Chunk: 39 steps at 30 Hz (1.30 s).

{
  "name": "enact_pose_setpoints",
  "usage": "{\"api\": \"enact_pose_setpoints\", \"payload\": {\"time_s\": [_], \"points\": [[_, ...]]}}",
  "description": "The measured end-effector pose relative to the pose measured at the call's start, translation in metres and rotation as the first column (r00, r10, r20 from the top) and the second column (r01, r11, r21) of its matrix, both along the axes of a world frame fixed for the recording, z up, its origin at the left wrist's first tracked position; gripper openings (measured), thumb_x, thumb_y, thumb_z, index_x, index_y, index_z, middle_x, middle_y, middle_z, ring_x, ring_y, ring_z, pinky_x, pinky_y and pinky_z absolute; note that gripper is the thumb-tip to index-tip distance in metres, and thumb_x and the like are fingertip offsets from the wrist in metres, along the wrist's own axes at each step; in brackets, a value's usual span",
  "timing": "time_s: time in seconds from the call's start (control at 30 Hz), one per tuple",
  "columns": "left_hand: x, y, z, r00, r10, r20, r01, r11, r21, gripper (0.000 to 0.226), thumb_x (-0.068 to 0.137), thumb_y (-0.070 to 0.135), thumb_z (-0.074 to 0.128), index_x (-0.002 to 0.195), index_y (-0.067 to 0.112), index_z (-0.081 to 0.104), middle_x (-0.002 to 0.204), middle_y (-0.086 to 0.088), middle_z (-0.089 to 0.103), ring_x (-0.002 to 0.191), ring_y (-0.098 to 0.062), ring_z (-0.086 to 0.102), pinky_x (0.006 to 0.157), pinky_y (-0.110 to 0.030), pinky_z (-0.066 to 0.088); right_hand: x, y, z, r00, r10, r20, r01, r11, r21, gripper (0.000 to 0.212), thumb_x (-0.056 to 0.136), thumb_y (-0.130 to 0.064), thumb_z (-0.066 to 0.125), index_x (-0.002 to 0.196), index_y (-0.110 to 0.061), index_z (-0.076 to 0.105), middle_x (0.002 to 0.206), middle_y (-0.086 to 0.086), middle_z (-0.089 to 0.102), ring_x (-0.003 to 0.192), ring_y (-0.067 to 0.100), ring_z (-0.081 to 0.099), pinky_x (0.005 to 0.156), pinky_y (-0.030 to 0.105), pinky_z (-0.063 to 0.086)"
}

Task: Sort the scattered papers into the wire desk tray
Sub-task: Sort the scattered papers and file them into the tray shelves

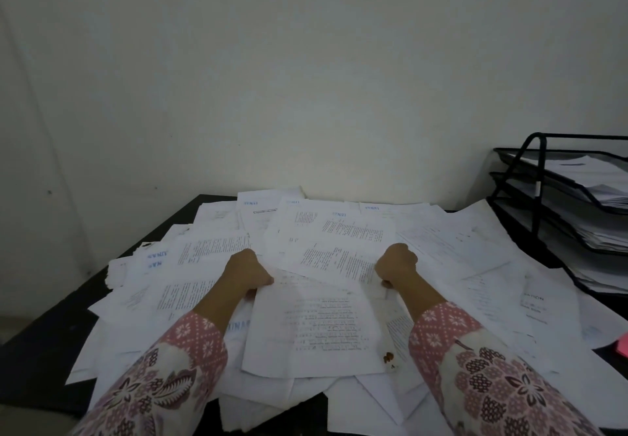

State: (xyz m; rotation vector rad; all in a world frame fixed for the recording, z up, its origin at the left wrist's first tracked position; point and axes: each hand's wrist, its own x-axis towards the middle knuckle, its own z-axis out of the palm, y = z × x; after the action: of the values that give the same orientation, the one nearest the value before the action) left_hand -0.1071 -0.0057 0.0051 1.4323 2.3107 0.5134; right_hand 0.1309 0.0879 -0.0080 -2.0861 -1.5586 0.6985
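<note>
White printed sheets lie strewn in overlapping layers over most of a black desk (40, 350), and one bundle of printed pages (316, 320) sits on top of the heap at the near centre, gripped at its far corners by both hands. The left hand (246, 274) has its fingers curled around the bundle's far left corner with the thumb pressed on top; the right hand (397, 264) is closed in the same way on the far right corner. The step in hand looks like gathering a sheaf out of the pile, not yet filing it. The black wire desk tray (543, 198) stands at the desk's far right edge, well apart from the hands, with three tiers that each already hold paper. The next move would call for lifting the bundle free of the loose sheets beneath, squaring its edges, and carrying it rightward into a tier. Loose scattered papers (458, 242) lie between the hands and the tray and could be dragged along or pushed off. A pink slip (623, 345) shows at the right edge. A plain pale wall (306, 79) rises behind the desk.
</note>
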Motion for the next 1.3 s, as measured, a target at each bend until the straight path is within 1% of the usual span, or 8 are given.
{"api": "enact_pose_setpoints", "payload": {"time_s": [0.1, 0.2, 0.3, 0.47, 0.57, 0.67, 0.87, 1.3], "points": [[-0.004, 0.003, -0.006, 0.999, 0.038, 0.032, -0.042, 0.991, 0.13, 0.03, 0.085, 0.015, 0.064, 0.062, 0.01, 0.046, 0.062, -0.003, 0.048, 0.066, -0.019, 0.054, 0.052, -0.018, 0.038, 0.006, -0.001, 0.0, 0.998, 0.017, 0.061, -0.016, 1.0, -0.007, 0.018, 0.086, -0.008, 0.058, 0.072, -0.008, 0.046, 0.083, 0.009, 0.056, 0.066, 0.019, 0.053, 0.049, 0.024, 0.049], [-0.002, 0.003, -0.012, 0.993, 0.079, 0.088, -0.096, 0.973, 0.212, 0.02, 0.091, 0.012, 0.057, 0.072, 0.007, 0.052, 0.075, -0.002, 0.054, 0.085, -0.022, 0.055, 0.068, -0.02, 0.039, 0.0, -0.008, 0.001, 0.99, 0.068, 0.124, -0.059, 0.995, -0.08, 0.032, 0.075, -0.017, 0.076, 0.094, -0.006, 0.053, 0.1, 0.01, 0.059, 0.098, 0.024, 0.06, 0.077, 0.03, 0.052], [0.005, 0.001, -0.013, 0.982, 0.114, 0.149, -0.154, 0.943, 0.294, 0.021, 0.094, 0.009, 0.05, 0.108, -0.004, 0.056, 0.109, -0.015, 0.059, 0.105, -0.028, 0.055, 0.078, -0.024, 0.036, -0.001, -0.01, 0.001, 0.988, 0.085, 0.131, -0.08, 0.996, -0.045, 0.034, 0.081, -0.011, 0.068, 0.106, -0.006, 0.047, 0.1, 0.01, 0.055, 0.104, 0.022, 0.058, 0.055, 0.02, 0.04], [0.006, 0.002, -0.017, 0.965, 0.138, 0.223, -0.207, 0.924, 0.321, 0.021, 0.095, 0.006, 0.045, 0.106, -0.009, 0.055, 0.108, -0.023, 0.059, 0.102, -0.033, 0.056, 0.075, -0.026, 0.039, 0.003, -0.013, -0.002, 0.995, 0.03, 0.091, -0.027, 0.999, -0.035, 0.009, 0.084, -0.007, 0.058, 0.084, -0.005, 0.048, 0.088, 0.008, 0.056, 0.097, 0.022, 0.061, 0.058, 0.023, 0.046], [0.007, 0.003, -0.019, 0.956, 0.157, 0.247, -0.236, 0.914, 0.329, 0.023, 0.096, 0.007, 0.045, 0.11, -0.008, 0.055, 0.111, -0.023, 0.059, 0.104, -0.033, 0.056, 0.079, -0.029, 0.042, 0.001, -0.016, -0.002, 0.997, 0.029, 0.072, -0.029, 1.0, -0.005, 0.028, 0.085, -0.01, 0.058, 0.111, -0.003, 0.049, 0.109, 0.014, 0.058, 0.098, 0.025, 0.061, 0.073, 0.03, 0.052], [0.01, 0.001, -0.02, 0.947, 0.161, 0.278, -0.25, 0.913, 0.322, 0.025, 0.095, 0.004, 0.043, 0.116, -0.006, 0.053, 0.116, -0.022, 0.057, 0.107, -0.032, 0.054, 0.08, -0.029, 0.04, -0.002, -0.016, -0.004, 0.993, 0.096, 0.075, -0.096, 0.995, -0.013, 0.029, 0.088, -0.011, 0.056, 0.112, -0.006, 0.041, 0.113, 0.016, 0.052, 0.087, 0.024, 0.055, 0.052, 0.026, 0.041], [0.008, -0.002, -0.02, 0.933, 0.137, 0.332, -0.24, 0.925, 0.295, 0.033, 0.093, -0.003, 0.04, 0.124, 0.001, 0.047, 0.131, -0.019, 0.048, 0.117, -0.033, 0.048, 0.082, -0.03, 0.039, 0.012, -0.025, 0.007, 0.952, 0.233, 0.2, -0.232, 0.972, -0.031, 0.031, 0.085, -0.007, 0.055, 0.065, -0.014, 0.032, 0.066, 0.0, 0.036, 0.058, 0.009, 0.039, 0.048, 0.016, 0.028], [0.009, 0.005, -0.014, 0.911, 0.039, 0.41, -0.141, 0.965, 0.223, 0.007, 0.092, 0.015, 0.057, 0.096, 0.01, 0.057, 0.098, -0.006, 0.053, 0.093, -0.023, 0.054, 0.08, -0.029, 0.038, 0.025, -0.036, 0.036, 0.917, 0.39, -0.081, -0.399, 0.891, -0.217, 0.013, 0.081, 0.005, 0.054, 0.093, -0.001, 0.053, 0.076, 0.012, 0.054, 0.058, 0.016, 0.051, 0.058, 0.022, 0.048]]}}
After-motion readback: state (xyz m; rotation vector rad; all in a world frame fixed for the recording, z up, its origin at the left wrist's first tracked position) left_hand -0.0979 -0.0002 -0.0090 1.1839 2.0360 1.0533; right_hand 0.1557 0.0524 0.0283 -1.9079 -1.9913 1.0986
